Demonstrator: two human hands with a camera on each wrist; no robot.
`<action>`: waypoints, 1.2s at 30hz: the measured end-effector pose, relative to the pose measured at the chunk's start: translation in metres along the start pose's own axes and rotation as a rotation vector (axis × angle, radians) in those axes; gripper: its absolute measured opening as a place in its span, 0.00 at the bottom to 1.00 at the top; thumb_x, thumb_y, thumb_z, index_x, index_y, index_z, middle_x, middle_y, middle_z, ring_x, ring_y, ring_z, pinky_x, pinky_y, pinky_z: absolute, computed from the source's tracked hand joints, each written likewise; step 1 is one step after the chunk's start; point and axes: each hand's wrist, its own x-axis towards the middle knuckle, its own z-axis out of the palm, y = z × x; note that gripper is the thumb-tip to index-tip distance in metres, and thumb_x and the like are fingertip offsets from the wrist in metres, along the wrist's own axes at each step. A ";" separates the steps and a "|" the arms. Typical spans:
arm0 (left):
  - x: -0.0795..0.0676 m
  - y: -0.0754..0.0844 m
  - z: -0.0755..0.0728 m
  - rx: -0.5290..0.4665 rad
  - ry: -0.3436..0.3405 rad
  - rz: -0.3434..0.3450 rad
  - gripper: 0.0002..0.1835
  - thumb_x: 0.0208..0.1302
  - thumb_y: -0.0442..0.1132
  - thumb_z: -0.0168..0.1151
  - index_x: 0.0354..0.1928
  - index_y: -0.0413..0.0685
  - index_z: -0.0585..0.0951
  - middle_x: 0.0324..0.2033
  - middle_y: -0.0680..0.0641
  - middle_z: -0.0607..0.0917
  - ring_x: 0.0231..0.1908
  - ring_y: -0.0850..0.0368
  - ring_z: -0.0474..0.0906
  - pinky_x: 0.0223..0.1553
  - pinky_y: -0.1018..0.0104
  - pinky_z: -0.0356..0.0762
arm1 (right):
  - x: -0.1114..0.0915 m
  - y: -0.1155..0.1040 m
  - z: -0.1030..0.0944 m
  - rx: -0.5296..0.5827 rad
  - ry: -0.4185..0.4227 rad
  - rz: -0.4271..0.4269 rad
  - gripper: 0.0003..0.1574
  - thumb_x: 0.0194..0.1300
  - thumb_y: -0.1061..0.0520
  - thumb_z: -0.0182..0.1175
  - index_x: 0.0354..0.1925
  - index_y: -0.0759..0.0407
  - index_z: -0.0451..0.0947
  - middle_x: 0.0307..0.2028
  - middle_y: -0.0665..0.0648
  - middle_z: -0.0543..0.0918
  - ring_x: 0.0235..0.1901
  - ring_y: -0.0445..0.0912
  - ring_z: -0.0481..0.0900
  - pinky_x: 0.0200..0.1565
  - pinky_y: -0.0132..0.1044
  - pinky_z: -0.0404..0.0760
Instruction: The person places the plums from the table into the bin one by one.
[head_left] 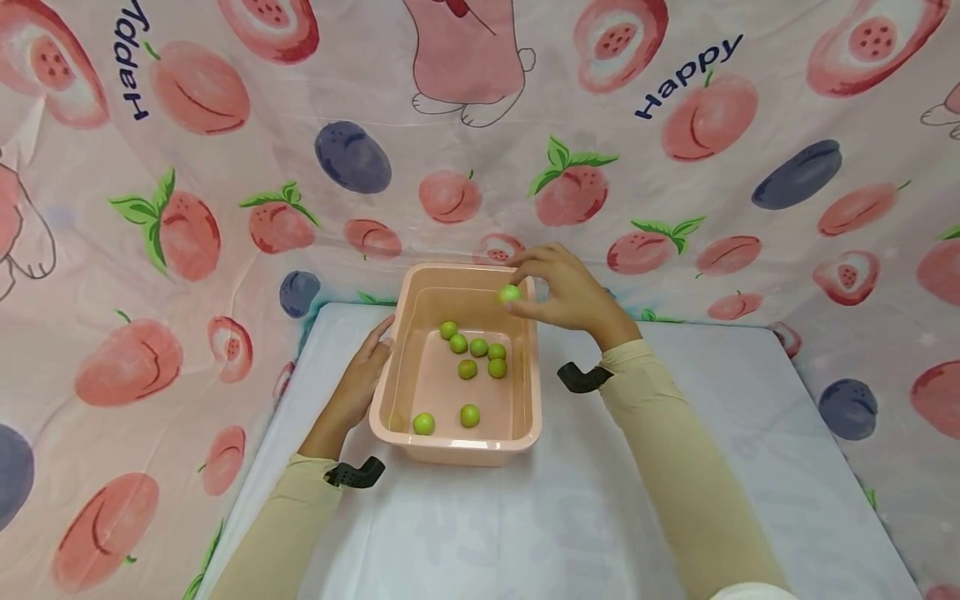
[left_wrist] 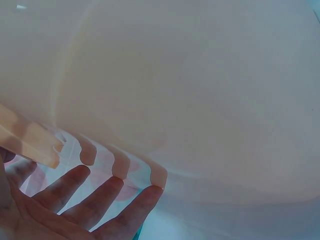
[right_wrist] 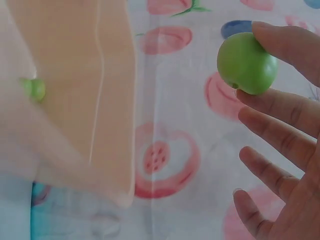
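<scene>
My right hand (head_left: 567, 289) pinches a small round green fruit (right_wrist: 246, 64) between thumb and index finger, over the far right corner of a pink plastic basin (head_left: 380, 398). In the right wrist view, its other fingers are spread apart, holding nothing. On the basin's left side, my left hand (head_left: 358, 385) rests against the outer wall. The left wrist view has its outstretched fingertips (left_wrist: 152, 192) touching the wall just below the rim. Several similar green fruits (head_left: 468, 368) lie on the basin's floor, most towards the far half, with two near the front.
The basin stands on a white-covered table (head_left: 600, 508), close to its far edge. A fruit-patterned cloth (head_left: 480, 150) hangs behind and at both sides. Black curved pieces (head_left: 583, 377) stick out at both wrists beside the beige sleeves.
</scene>
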 end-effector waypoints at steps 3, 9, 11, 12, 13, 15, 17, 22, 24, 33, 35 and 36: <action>0.001 0.000 0.000 0.004 0.001 -0.009 0.29 0.83 0.55 0.40 0.81 0.73 0.53 0.77 0.41 0.61 0.72 0.37 0.66 0.68 0.40 0.69 | 0.007 -0.008 0.000 0.028 0.007 -0.009 0.21 0.58 0.38 0.73 0.40 0.51 0.87 0.62 0.54 0.82 0.67 0.54 0.69 0.70 0.59 0.64; 0.001 0.001 -0.001 0.002 -0.005 -0.018 0.29 0.84 0.50 0.39 0.82 0.67 0.51 0.78 0.39 0.59 0.73 0.34 0.64 0.68 0.38 0.68 | 0.021 -0.022 0.005 0.061 0.023 -0.065 0.21 0.57 0.39 0.75 0.38 0.51 0.87 0.61 0.54 0.82 0.71 0.55 0.67 0.72 0.57 0.61; 0.001 0.002 0.000 0.006 -0.003 -0.016 0.29 0.84 0.51 0.39 0.82 0.68 0.51 0.78 0.40 0.60 0.73 0.35 0.65 0.68 0.38 0.68 | 0.025 -0.027 0.007 0.066 0.027 -0.084 0.20 0.57 0.39 0.75 0.38 0.51 0.87 0.60 0.53 0.83 0.70 0.54 0.68 0.72 0.56 0.62; 0.000 0.002 0.000 0.008 0.000 -0.014 0.29 0.83 0.52 0.39 0.82 0.69 0.52 0.78 0.40 0.60 0.73 0.35 0.65 0.68 0.38 0.68 | 0.027 -0.028 0.008 0.068 0.029 -0.095 0.19 0.57 0.39 0.75 0.38 0.51 0.87 0.59 0.54 0.83 0.69 0.53 0.68 0.71 0.55 0.62; 0.000 0.002 0.000 0.014 0.002 -0.012 0.29 0.83 0.53 0.39 0.81 0.70 0.52 0.78 0.41 0.60 0.73 0.36 0.65 0.68 0.39 0.68 | 0.028 -0.030 0.009 0.067 0.033 -0.104 0.19 0.57 0.39 0.75 0.38 0.50 0.87 0.59 0.53 0.83 0.68 0.52 0.69 0.71 0.54 0.63; -0.001 0.001 0.000 0.020 0.003 -0.007 0.29 0.83 0.54 0.39 0.81 0.72 0.52 0.78 0.42 0.60 0.73 0.37 0.66 0.68 0.39 0.69 | 0.031 -0.034 0.010 0.072 0.037 -0.112 0.18 0.57 0.39 0.74 0.37 0.50 0.87 0.58 0.53 0.82 0.67 0.51 0.70 0.70 0.53 0.64; 0.000 -0.001 0.000 0.020 0.005 -0.005 0.29 0.83 0.55 0.39 0.81 0.72 0.53 0.78 0.42 0.60 0.72 0.37 0.66 0.68 0.39 0.69 | 0.033 -0.037 0.012 0.077 0.041 -0.115 0.19 0.57 0.39 0.74 0.37 0.50 0.86 0.58 0.53 0.82 0.66 0.51 0.70 0.70 0.53 0.64; 0.002 -0.003 -0.002 0.007 0.003 -0.002 0.29 0.83 0.54 0.39 0.81 0.70 0.52 0.78 0.41 0.60 0.73 0.36 0.65 0.68 0.38 0.68 | 0.036 -0.042 0.014 0.077 0.038 -0.111 0.20 0.57 0.38 0.74 0.38 0.50 0.86 0.59 0.52 0.82 0.65 0.50 0.70 0.70 0.53 0.65; 0.001 -0.003 -0.002 0.003 0.001 -0.001 0.29 0.83 0.53 0.39 0.81 0.70 0.52 0.78 0.40 0.60 0.73 0.35 0.65 0.68 0.37 0.68 | 0.037 -0.043 0.014 0.074 0.033 -0.108 0.20 0.57 0.38 0.73 0.38 0.50 0.87 0.59 0.52 0.82 0.66 0.49 0.70 0.70 0.53 0.65; -0.001 -0.001 0.000 0.023 0.005 0.018 0.29 0.82 0.58 0.41 0.80 0.74 0.55 0.77 0.42 0.62 0.72 0.38 0.67 0.68 0.39 0.69 | 0.037 -0.046 0.015 0.072 0.014 -0.084 0.20 0.58 0.37 0.73 0.38 0.49 0.87 0.60 0.52 0.81 0.66 0.48 0.69 0.71 0.54 0.63; -0.001 -0.001 0.000 0.022 0.004 0.023 0.29 0.82 0.58 0.41 0.80 0.74 0.55 0.77 0.42 0.62 0.72 0.37 0.67 0.68 0.39 0.69 | 0.037 -0.047 0.015 0.068 0.012 -0.082 0.20 0.58 0.37 0.73 0.38 0.49 0.87 0.60 0.52 0.82 0.66 0.49 0.69 0.71 0.54 0.63; -0.001 -0.001 0.000 0.021 0.004 0.024 0.29 0.82 0.58 0.41 0.80 0.74 0.55 0.77 0.42 0.62 0.72 0.37 0.67 0.68 0.39 0.69 | 0.037 -0.047 0.015 0.065 0.010 -0.082 0.20 0.58 0.37 0.73 0.38 0.49 0.87 0.60 0.52 0.82 0.66 0.49 0.69 0.71 0.54 0.63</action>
